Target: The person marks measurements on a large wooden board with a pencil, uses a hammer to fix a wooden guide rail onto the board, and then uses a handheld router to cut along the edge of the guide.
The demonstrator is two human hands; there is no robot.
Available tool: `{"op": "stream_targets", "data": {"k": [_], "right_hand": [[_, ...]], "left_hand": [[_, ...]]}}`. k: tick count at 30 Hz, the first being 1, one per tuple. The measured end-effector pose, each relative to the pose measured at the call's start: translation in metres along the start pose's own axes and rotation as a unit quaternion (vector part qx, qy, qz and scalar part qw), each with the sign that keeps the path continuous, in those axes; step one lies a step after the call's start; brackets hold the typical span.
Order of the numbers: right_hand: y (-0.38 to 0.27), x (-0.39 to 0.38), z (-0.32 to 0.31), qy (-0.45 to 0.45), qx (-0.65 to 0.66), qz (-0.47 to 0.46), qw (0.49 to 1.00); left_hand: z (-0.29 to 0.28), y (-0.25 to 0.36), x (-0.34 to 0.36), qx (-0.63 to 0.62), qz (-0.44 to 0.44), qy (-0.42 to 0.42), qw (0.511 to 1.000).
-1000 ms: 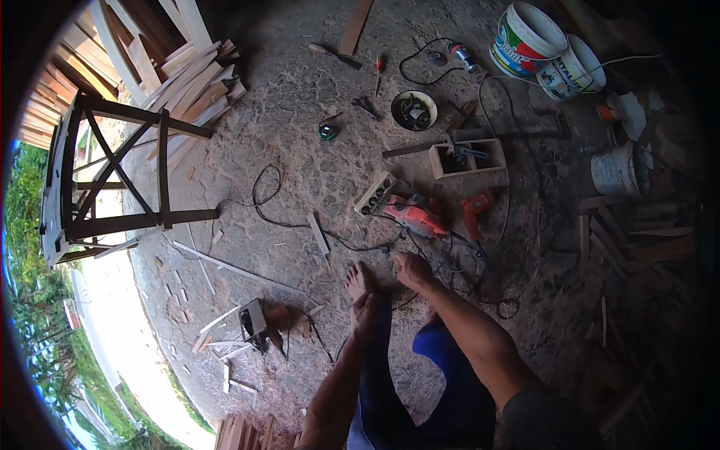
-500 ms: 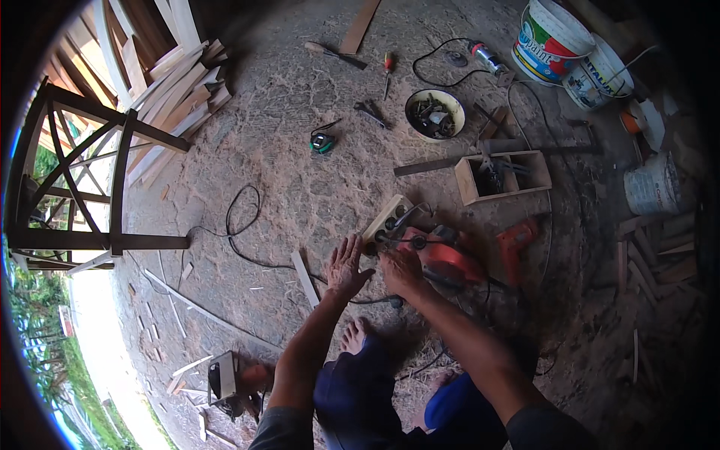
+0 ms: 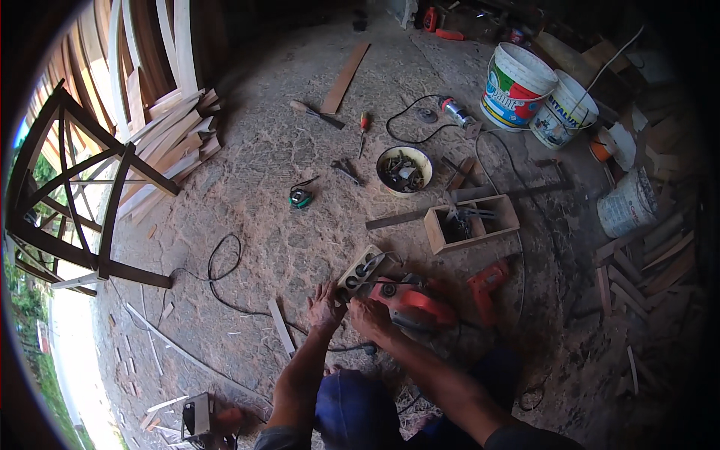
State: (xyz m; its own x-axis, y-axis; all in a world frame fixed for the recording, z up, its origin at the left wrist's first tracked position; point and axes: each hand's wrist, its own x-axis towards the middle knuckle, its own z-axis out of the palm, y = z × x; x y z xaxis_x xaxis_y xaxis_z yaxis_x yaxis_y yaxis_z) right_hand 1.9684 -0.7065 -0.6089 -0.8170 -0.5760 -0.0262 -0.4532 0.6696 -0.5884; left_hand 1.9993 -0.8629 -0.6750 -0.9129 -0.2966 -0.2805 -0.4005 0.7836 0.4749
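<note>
A pale power strip (image 3: 369, 264) with round sockets lies slantwise on the ground in front of me. My left hand (image 3: 325, 307) is at its near left end, fingers bent against the edge and thumb drawn in. Beside it, my right hand (image 3: 369, 318) is closed low over the same end; its fingers hide whatever is in them. A dark cord runs over the strip toward a red power tool (image 3: 416, 304), which sits just right of my right hand.
A red drill (image 3: 489, 289) lies farther right. Beyond are a wooden toolbox (image 3: 472, 223), a bowl of hardware (image 3: 405, 171), a tape measure (image 3: 300, 197) and paint buckets (image 3: 517, 86). Black cable (image 3: 225, 300) loops at left, near a dark wooden frame (image 3: 105, 172) and stacked wood strips (image 3: 176, 139).
My view has shifted, so the scene sits farther left and the strip lower. Both hands stay at the strip's near end. The left thumb has come in and its fingers look more bent.
</note>
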Motion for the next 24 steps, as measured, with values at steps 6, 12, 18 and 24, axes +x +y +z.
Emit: {"op": "stream_targets", "data": {"k": [6, 12, 18, 24], "right_hand": [[0.004, 0.017, -0.013, 0.065, 0.061, 0.009, 0.996], [0.003, 0.003, -0.160, 0.368, 0.132, 0.170, 0.904], [0.075, -0.043, -0.136, 0.381, 0.021, 0.248, 0.891], [0.050, 0.009, -0.067, 0.151, -0.089, 0.143, 0.974]], "left_hand": [[-0.010, 0.017, 0.008, -0.007, -0.038, -0.054, 0.998], [-0.035, 0.025, 0.004, -0.016, -0.037, -0.099, 0.994], [-0.030, 0.027, 0.008, 0.003, -0.026, -0.073, 0.997], [-0.024, 0.048, 0.020, 0.009, 0.040, -0.004, 0.999]]}}
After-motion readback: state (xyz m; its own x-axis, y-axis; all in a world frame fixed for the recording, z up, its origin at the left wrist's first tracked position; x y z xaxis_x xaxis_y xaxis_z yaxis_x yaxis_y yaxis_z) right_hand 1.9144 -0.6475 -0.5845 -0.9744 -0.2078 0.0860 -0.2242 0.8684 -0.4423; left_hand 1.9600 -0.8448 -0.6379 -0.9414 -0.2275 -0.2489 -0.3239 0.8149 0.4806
